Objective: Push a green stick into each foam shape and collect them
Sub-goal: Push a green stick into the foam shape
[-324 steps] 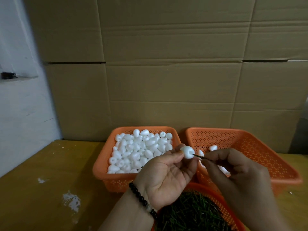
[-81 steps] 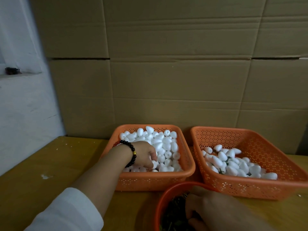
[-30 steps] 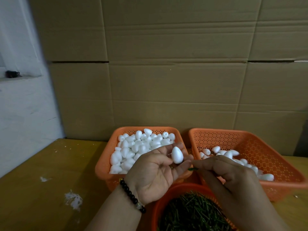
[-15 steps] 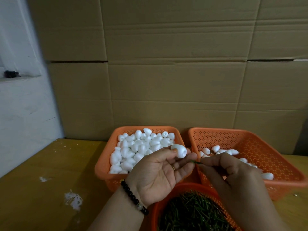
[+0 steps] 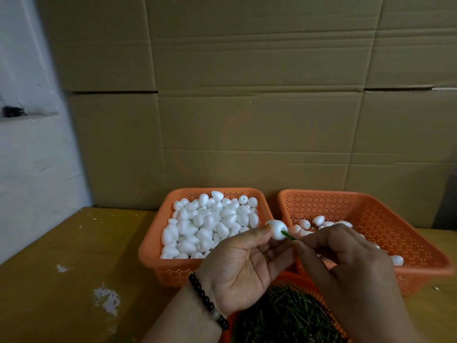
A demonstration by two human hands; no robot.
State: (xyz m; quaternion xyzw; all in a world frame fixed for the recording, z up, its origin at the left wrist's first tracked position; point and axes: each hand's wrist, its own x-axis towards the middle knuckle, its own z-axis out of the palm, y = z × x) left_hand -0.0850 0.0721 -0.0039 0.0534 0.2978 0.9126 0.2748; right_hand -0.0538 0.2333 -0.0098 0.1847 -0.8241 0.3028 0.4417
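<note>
The left hand is raised palm-up in front of the baskets, wrist bent back, with its thumb and fingers curled up to pinch a white foam shape at the fingertips, just above the gap between the two rear baskets. A black bead bracelet circles that wrist. The right hand comes in from the lower right, back of the hand toward the camera, its thumb and forefinger pinched on a green stick whose far end meets the foam shape's near side; how deep the tip sits in the foam is hard to judge from this angle. The two hands are almost touching at the fingertips. Behind them on the wooden table, the left orange basket is heaped with loose foam shapes, while the right orange basket holds fewer, partly hidden by the right hand. A round orange basket of green sticks sits nearest, under both wrists. Cardboard sheets form the backdrop.
</note>
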